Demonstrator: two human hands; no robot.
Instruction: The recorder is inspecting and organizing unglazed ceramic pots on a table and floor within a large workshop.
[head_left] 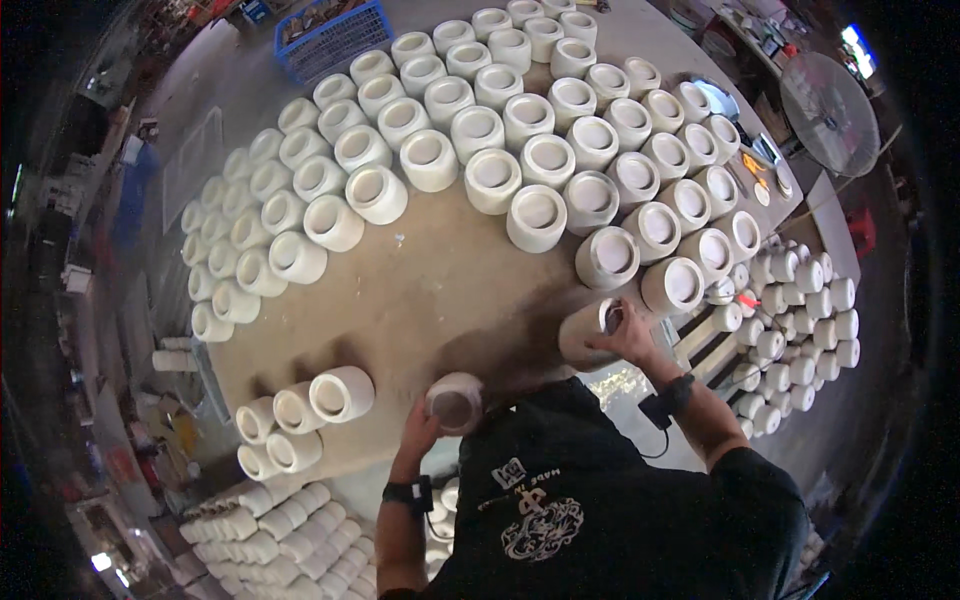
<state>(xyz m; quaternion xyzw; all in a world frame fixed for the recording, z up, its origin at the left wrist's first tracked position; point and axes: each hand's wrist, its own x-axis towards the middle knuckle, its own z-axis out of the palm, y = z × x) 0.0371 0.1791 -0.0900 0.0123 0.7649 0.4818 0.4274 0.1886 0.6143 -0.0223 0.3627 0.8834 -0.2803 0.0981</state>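
Note:
At the table's near edge my left hand [422, 425] is closed around the side of a white round pot [456, 402], its recessed round face turned up. To the right, my right hand [630, 338] grips another white pot [585, 335], with fingers over its rim and recessed end. This second pot stands by the right end of the rows. Several matching pots [341, 394] form a small group on the table to the left of my left hand. Both forearms wear dark wrist straps.
Many white pots [535, 217] stand in curved rows across the brown table [430, 290]. A blue plastic crate [335, 38] is at the far edge. Stacked pieces fill the lower left and the rack area [790, 330] at right. A round fan [829, 113] stands at the far right.

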